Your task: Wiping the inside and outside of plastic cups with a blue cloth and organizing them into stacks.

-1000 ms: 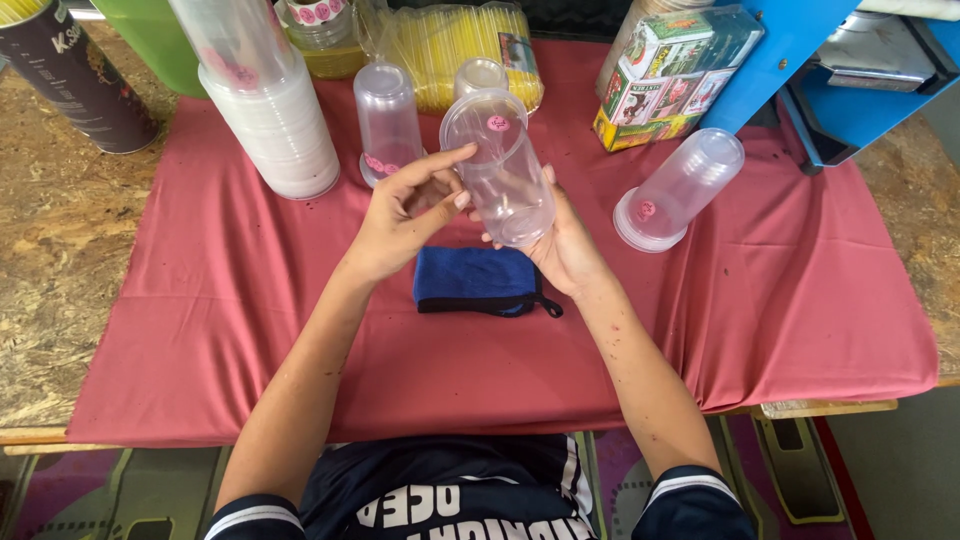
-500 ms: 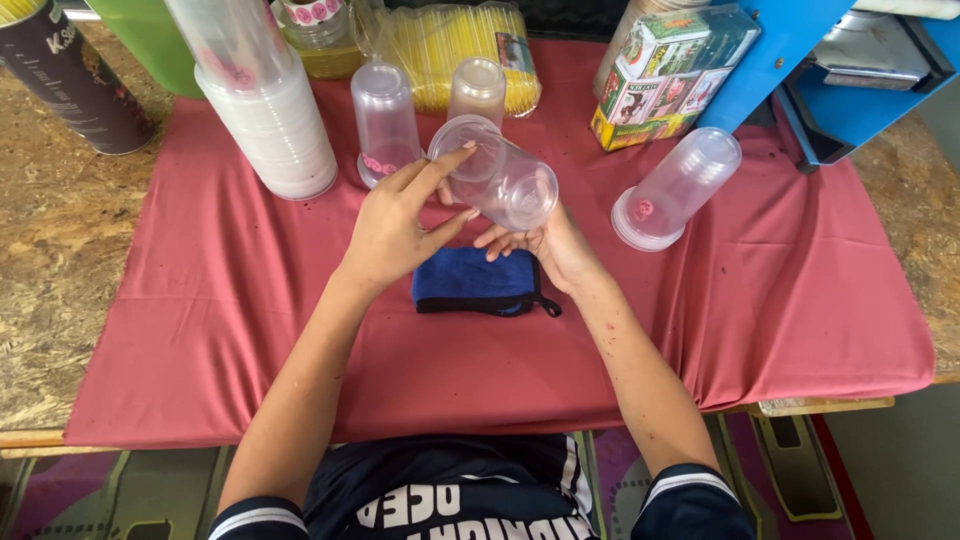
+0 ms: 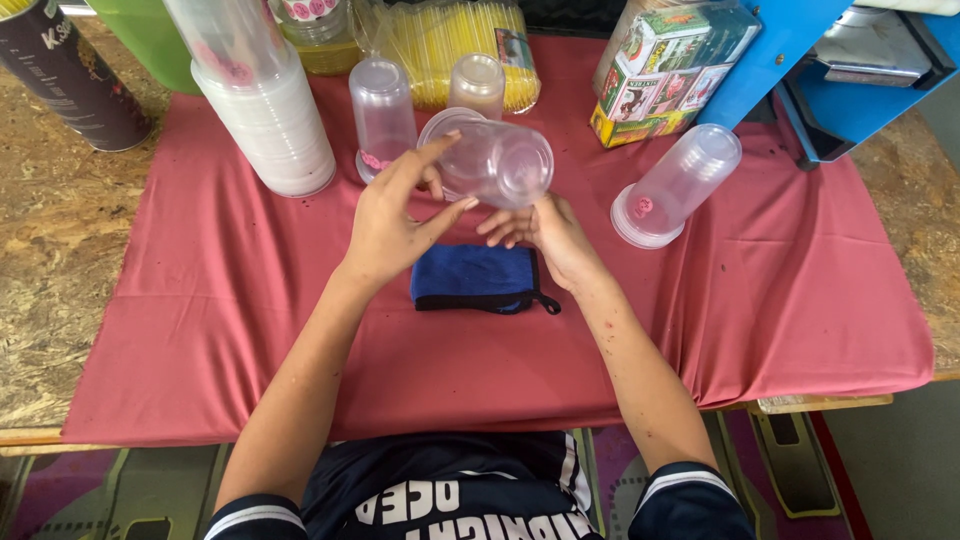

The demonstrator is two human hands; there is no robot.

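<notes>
Up above a folded blue cloth point(image 3: 478, 278), a clear plastic cup point(image 3: 490, 160) lies on its side between both hands. Left hand point(image 3: 390, 215) fingers spread around its rim; right hand point(image 3: 545, 228) fingertips curl under its base. Behind, a tall cup stack point(image 3: 262, 105) rests on the red tablecloth point(image 3: 780, 300).

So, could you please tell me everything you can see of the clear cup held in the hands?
The cup is clear, thin plastic by its look, tall and slightly tapered, with a rolled rim. It appears empty. It lies almost on its side in the air above the red cloth, one round end turned toward the camera. The left hand touches its left part with spread fingers, and the right hand props it from below with its fingertips. A folded blue cloth lies just beneath.
</notes>
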